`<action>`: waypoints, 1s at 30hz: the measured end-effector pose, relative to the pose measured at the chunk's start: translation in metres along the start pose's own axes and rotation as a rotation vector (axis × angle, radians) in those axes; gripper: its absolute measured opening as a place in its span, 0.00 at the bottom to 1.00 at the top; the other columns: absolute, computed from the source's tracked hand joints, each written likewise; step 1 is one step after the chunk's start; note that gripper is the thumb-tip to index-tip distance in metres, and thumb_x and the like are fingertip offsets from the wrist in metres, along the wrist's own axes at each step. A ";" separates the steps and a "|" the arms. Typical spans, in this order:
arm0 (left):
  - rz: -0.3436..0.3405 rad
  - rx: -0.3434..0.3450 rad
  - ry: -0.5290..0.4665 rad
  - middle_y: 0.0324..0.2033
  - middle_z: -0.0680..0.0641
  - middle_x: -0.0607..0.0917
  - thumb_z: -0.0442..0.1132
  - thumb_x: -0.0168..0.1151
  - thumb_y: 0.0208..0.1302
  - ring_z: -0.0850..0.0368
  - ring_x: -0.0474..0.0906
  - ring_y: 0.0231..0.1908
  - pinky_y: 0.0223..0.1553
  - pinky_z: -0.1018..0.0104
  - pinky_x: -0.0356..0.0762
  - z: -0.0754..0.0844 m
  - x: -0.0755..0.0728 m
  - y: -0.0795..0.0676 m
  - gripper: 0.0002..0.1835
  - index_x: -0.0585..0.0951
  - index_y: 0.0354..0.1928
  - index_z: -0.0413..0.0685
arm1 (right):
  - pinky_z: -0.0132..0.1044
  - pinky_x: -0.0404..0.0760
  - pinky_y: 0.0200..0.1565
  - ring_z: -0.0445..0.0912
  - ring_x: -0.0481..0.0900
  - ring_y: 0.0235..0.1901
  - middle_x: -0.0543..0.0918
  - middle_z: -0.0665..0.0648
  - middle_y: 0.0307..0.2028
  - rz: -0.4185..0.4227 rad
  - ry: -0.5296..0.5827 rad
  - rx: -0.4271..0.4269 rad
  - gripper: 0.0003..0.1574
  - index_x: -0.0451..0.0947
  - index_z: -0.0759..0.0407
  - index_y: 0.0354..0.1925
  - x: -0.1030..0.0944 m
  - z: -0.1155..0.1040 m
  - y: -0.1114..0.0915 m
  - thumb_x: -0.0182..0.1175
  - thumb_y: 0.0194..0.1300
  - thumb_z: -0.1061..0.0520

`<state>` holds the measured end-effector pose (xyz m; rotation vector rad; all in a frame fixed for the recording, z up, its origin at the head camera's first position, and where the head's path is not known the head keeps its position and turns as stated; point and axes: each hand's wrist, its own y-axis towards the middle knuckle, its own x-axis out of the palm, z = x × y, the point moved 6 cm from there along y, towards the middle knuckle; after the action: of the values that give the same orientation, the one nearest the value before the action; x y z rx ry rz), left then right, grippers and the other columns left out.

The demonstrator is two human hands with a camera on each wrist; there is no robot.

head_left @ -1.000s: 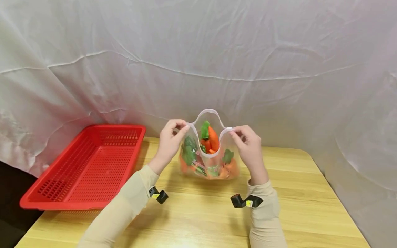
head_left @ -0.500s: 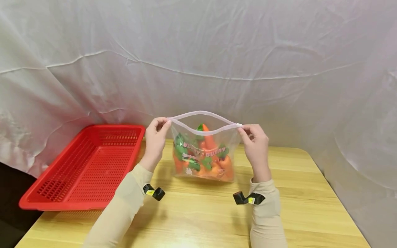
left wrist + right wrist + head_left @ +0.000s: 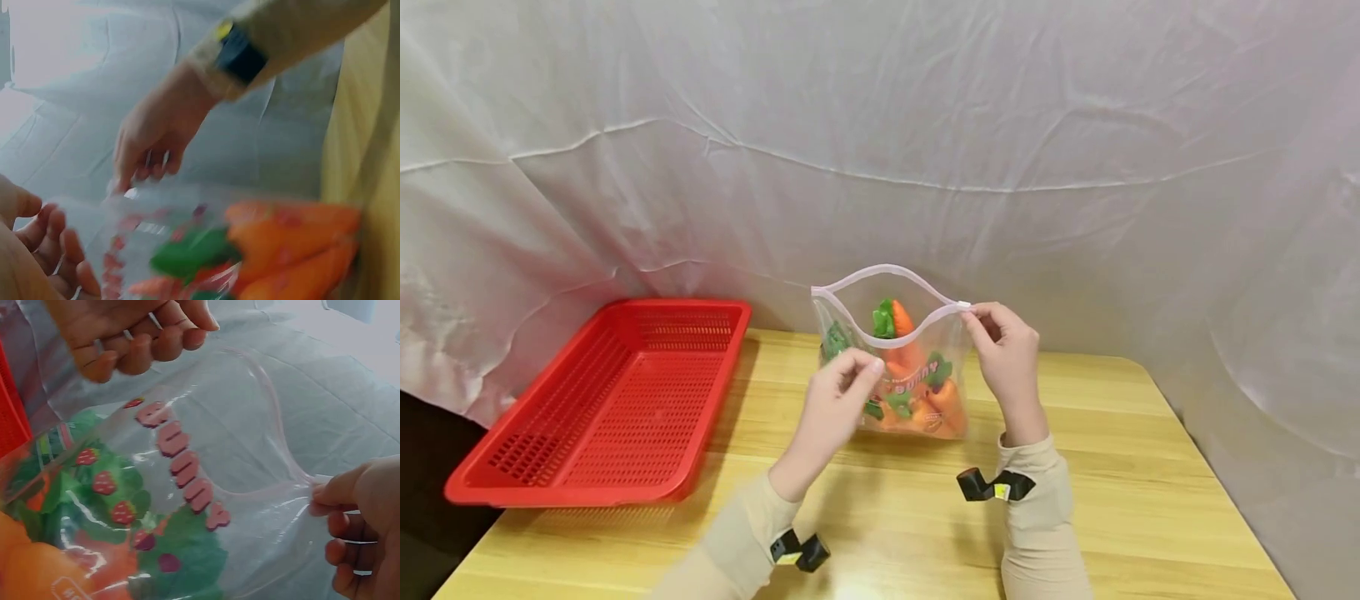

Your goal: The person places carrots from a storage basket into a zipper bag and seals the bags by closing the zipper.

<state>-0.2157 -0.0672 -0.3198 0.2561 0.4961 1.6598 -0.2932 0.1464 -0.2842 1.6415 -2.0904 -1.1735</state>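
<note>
A clear zip bag with a pink zip edge and printed lettering stands upright on the table, its mouth gaping. Inside are several orange carrots with green leafy tops, which look like toys. My right hand pinches the bag's right top corner, by the white slider. My left hand hovers in front of the bag's left part and hides some of it. In the right wrist view the left hand's fingers are loosely bent, with nothing between them and a gap to the bag.
On the left a red plastic basket with perforated walls stands on the wooden table, partly over its left edge. A pale cloth hangs behind the table.
Both hands first spread the bag's mouth wider sideways. The left hand then let go of the left corner and moved right and toward me; the right hand came slightly back left.
</note>
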 end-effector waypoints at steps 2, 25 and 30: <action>-0.084 -0.029 0.002 0.26 0.38 0.82 0.38 0.57 0.70 0.51 0.78 0.27 0.29 0.66 0.78 -0.004 0.012 -0.007 0.10 0.80 0.34 0.38 | 0.21 0.67 0.24 0.33 0.69 0.20 0.82 0.61 0.23 -0.035 0.013 0.027 0.08 0.83 0.66 0.32 -0.002 0.001 0.000 0.66 0.62 0.60; -0.542 -0.193 -0.291 0.48 0.32 0.84 0.45 0.48 0.76 0.43 0.84 0.50 0.54 0.56 0.80 0.000 0.055 -0.042 0.22 0.78 0.54 0.30 | 0.22 0.74 0.28 0.32 0.76 0.22 0.82 0.54 0.21 -0.133 0.087 -0.028 0.02 0.82 0.67 0.35 -0.034 -0.008 -0.049 0.62 0.62 0.68; -0.548 -0.207 -0.267 0.49 0.34 0.85 0.44 0.48 0.76 0.44 0.84 0.50 0.53 0.54 0.80 0.002 0.060 -0.044 0.21 0.78 0.55 0.32 | 0.27 0.78 0.28 0.38 0.80 0.24 0.82 0.50 0.24 -0.186 0.436 0.120 0.05 0.74 0.72 0.41 -0.036 -0.006 -0.063 0.56 0.66 0.71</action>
<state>-0.1852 -0.0041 -0.3453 0.1657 0.1656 1.1092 -0.2327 0.1728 -0.3151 1.9693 -1.7900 -0.6623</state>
